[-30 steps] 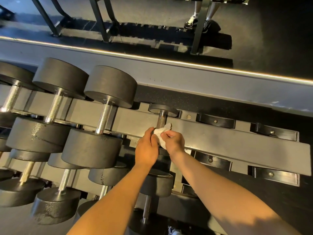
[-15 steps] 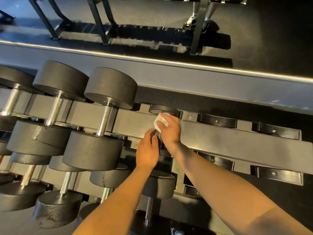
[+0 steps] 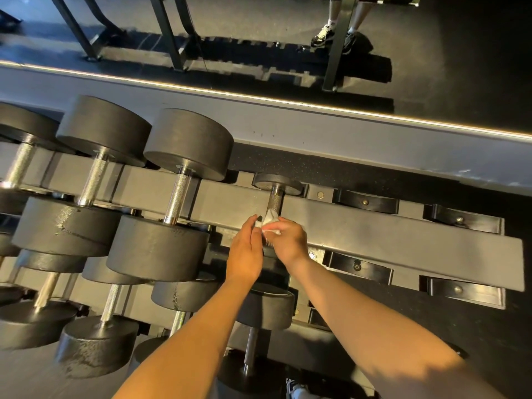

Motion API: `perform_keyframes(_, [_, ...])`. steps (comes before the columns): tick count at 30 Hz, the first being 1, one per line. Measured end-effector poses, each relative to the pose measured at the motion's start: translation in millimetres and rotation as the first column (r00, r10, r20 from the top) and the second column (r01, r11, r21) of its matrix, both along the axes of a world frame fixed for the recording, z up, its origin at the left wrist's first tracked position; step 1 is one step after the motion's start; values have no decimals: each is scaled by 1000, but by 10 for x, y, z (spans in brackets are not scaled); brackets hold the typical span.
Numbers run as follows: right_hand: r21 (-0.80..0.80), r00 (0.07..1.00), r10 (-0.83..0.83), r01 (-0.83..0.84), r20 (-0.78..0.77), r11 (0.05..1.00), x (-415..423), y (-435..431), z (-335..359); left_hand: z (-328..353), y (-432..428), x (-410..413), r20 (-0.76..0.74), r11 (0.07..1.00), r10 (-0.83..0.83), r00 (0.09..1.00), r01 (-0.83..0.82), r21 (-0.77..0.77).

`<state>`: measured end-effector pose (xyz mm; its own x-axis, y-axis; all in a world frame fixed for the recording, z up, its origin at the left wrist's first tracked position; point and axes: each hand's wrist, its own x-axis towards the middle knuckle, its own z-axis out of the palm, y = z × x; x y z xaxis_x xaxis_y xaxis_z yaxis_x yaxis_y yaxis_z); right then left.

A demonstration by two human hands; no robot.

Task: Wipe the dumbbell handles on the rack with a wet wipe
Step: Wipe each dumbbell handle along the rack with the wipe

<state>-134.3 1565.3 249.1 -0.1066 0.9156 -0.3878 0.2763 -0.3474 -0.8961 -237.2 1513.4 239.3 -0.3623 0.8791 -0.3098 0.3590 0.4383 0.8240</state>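
- The right hand (image 3: 288, 240) curls around a white wet wipe (image 3: 270, 221) and holds it against the near end of the small dumbbell's handle (image 3: 275, 200).
- The left hand (image 3: 244, 254) lies edge-on just beside it. Its fingers are nearly straight and close together, and their tips touch the wipe's left edge.
- The small dumbbell lies across the top rail (image 3: 388, 234) of the rack. Its far head (image 3: 277, 183) sits just beyond the rail, and its near head is hidden under the two hands.
- Directly to its left lies a large dumbbell (image 3: 184, 145) with a knurled chrome handle, its near head just beside the left wrist. Two more big dumbbells (image 3: 100, 125) sit further left.
- To the right of the hands, black cradles (image 3: 365, 201) are bolted along both edges of the rail, each with a bolt at its centre.
- Below the forearms, a lower-tier dumbbell (image 3: 264, 309) sits under the rail, partly covered by both arms.
- More lower-tier dumbbells (image 3: 98, 344) fill the bottom left, their black heads scuffed.
- The floor (image 3: 359, 171) beyond the rack is dark speckled rubber and meets a grey ledge (image 3: 288, 128).
- A bright light strip (image 3: 259, 97) runs along the ledge's top edge.
- Above the strip, a mirror shows dark machine frames and someone's legs in sneakers (image 3: 324, 34).
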Motion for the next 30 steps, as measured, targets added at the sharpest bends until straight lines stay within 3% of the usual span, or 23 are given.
perform_keyframes(4, [26, 975, -223, 223, -21, 974, -30, 239, 51, 13, 102, -48, -100, 993, -112, 989, 106, -59])
perform_keyframes(8, [-169, 917, -391, 374, -83, 912, -153, 578, 130, 24, 159, -1, -156, 995, -93, 983, 87, -50])
perform_keyframes(14, [-145, 968, -241, 229, -71, 963, -171, 415, 54, -14, 142, 39, -161, 999, -32, 986, 34, 12])
perform_keyframes(19, [-177, 996, -80, 72, -37, 982, -17, 154, -78, 62, 114, 56, -76, 999, -4, 997, 7, 41])
perform_keyframes(25, [133, 994, -111, 108, 19, 985, -51, 413, 2, -23, 105, 12, -58, 999, -16, 998, 19, 40])
perform_keyframes(30, [124, 990, -138, 139, -13, 982, -165, 519, -17, -67, 100, 12, -53, 999, -2, 999, 4, 47])
